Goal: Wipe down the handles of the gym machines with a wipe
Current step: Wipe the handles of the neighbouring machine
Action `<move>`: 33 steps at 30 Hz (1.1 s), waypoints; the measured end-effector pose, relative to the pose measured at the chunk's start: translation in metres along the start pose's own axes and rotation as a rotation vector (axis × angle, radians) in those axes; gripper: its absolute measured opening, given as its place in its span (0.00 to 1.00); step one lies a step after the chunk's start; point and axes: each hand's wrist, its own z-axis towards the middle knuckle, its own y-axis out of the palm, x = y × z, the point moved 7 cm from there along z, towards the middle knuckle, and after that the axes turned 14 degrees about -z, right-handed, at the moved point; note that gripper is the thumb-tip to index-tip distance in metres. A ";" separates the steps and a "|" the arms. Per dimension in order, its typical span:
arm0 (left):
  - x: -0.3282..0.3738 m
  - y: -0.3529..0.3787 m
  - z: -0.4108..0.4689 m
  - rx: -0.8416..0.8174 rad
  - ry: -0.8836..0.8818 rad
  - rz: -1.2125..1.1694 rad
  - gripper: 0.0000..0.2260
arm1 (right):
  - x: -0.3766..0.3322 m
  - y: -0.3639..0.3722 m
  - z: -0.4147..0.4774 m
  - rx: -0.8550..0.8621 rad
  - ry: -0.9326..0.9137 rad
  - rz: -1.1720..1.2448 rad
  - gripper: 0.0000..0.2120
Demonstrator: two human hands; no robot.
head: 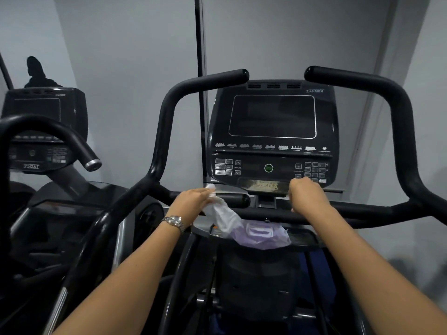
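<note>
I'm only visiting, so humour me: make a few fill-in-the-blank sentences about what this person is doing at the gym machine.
The left hand holds a white ____ on a short handle.
Strapped just behind that hand is a ____.
The packet on the tray is ____.
The round button on the console is ____.
Missing words: wipe; watch; purple; green.

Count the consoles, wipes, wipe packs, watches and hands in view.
Consoles: 2, near console, far console at left
Wipes: 1, white wipe
Wipe packs: 1, purple pack
Watches: 1, wristwatch
Hands: 2, left hand, right hand
Total: 7
</note>
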 end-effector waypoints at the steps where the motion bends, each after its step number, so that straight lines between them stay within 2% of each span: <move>1: -0.007 -0.002 -0.002 0.001 -0.037 0.066 0.15 | 0.001 0.000 0.000 -0.003 0.001 0.007 0.08; 3: -0.017 -0.007 -0.002 -0.002 -0.129 0.218 0.21 | 0.002 0.000 -0.001 0.001 -0.002 0.021 0.08; 5: -0.011 -0.008 0.003 0.001 -0.160 0.258 0.21 | 0.002 -0.001 -0.003 0.015 -0.006 0.029 0.09; 9: 0.048 0.012 0.025 -0.023 -0.040 0.231 0.19 | 0.002 -0.001 -0.005 0.030 -0.010 0.028 0.08; 13: 0.099 0.029 0.043 -0.047 0.025 0.114 0.12 | 0.003 0.002 -0.004 0.028 -0.012 0.038 0.08; 15: 0.106 0.036 0.043 -0.053 0.089 0.114 0.14 | 0.004 0.004 -0.003 0.030 -0.011 0.036 0.08; 18: 0.097 0.036 0.039 -0.019 0.148 0.079 0.10 | 0.007 0.007 0.000 0.030 -0.009 0.042 0.09; 24: 0.009 0.006 0.015 0.006 -0.150 0.022 0.12 | 0.009 0.009 0.000 0.041 -0.023 0.077 0.08; 28: -0.045 -0.013 -0.012 0.099 -0.363 0.039 0.09 | 0.008 0.008 0.000 0.049 -0.030 0.067 0.09; 31: -0.032 -0.015 -0.018 0.229 -0.448 0.013 0.09 | 0.008 0.007 0.000 0.046 -0.033 0.054 0.09; 33: -0.003 -0.010 -0.014 0.283 -0.419 -0.019 0.10 | 0.006 0.006 -0.001 0.042 -0.041 0.043 0.09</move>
